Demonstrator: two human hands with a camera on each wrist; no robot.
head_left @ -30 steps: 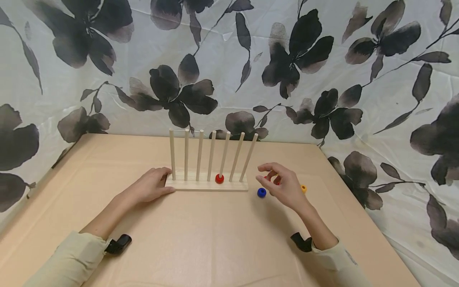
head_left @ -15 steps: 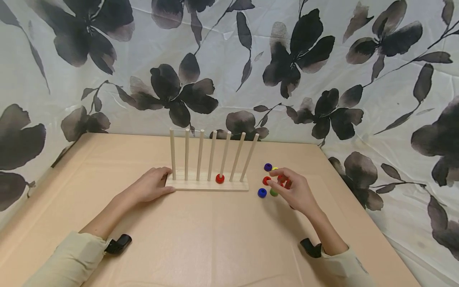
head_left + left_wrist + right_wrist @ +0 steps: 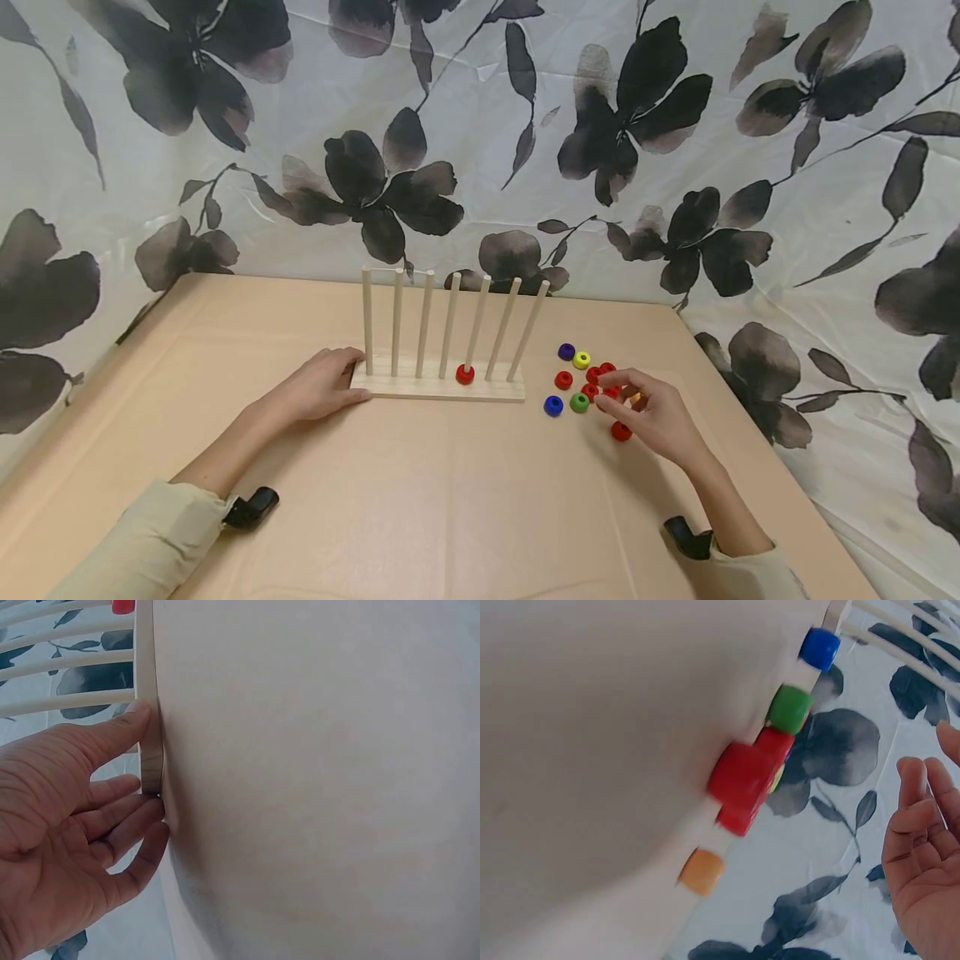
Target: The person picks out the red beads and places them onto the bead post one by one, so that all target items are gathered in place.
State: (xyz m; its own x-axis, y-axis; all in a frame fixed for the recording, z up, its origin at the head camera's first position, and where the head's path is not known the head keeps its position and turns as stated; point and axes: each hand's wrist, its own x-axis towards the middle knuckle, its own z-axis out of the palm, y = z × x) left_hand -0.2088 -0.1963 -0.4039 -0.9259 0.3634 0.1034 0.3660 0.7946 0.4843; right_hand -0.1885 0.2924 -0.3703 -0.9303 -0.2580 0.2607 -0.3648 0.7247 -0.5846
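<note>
A wooden peg rack [image 3: 435, 390] with several upright pegs stands on the table, one red bead [image 3: 465, 375] at the foot of a peg. My left hand [image 3: 318, 388] holds the rack's left end; in the left wrist view the thumb presses the base [image 3: 148, 742] from one side and fingers lie at its end. My right hand [image 3: 660, 417] hovers over the loose beads, fingers loosely bent and holding nothing. Near it lie a green bead [image 3: 579, 402], a blue bead [image 3: 553, 406], and several red ones, the nearest red bead [image 3: 621, 431] just below the fingers. An orange bead [image 3: 701, 871] is partly hidden in the head view.
Behind the red beads lie a yellow bead [image 3: 582, 360] and a dark blue bead [image 3: 566, 352]. A white cloth with dark flowers [image 3: 390, 192] hangs behind the table [image 3: 450, 483] and along its right side.
My right hand has moved right and nearer to me, uncovering more of the beads. My left hand keeps its hold on the rack. The head view has shifted slightly.
</note>
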